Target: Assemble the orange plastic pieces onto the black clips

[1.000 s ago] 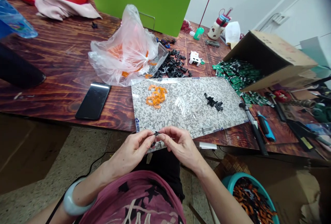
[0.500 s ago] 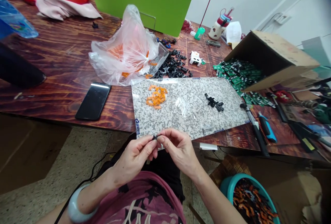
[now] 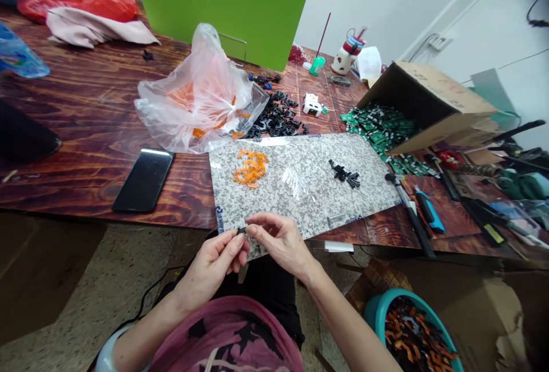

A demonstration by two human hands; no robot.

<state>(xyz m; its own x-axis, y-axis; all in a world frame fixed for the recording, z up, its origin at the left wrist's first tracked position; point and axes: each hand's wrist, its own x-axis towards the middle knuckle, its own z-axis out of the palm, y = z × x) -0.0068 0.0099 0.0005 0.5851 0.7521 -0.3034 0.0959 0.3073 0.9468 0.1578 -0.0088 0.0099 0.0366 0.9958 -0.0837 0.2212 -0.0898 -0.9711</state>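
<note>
Between thumb and fingers my left hand [image 3: 217, 257] pinches a small black plastic part [image 3: 241, 230] at the front edge of the speckled board [image 3: 274, 212]. My right hand [image 3: 281, 243] meets it from the right, thumb and fingertips at the same part; whether it grips anything else is hidden. On the board beyond the hands lie a pile of orange plastic clips [image 3: 251, 168], a fan of thin clear or silvery strips [image 3: 294, 182] and a small heap of black plastic parts [image 3: 345, 174].
A phone [image 3: 143, 180] lies left of the board. Behind it are a clear bag [image 3: 201, 97] with orange parts and a black pile [image 3: 278, 115]. At right, a cardboard box [image 3: 446, 103] spills green circuit boards [image 3: 381, 126]; a hammer [image 3: 412, 217] and blue-handled cutter [image 3: 429, 210] lie nearby. Below stands a teal bucket [image 3: 375, 309].
The view has shifted, so the table scene sits slightly left and lower. Both hands stay together at the black part, the right fingers now a little more spread.
</note>
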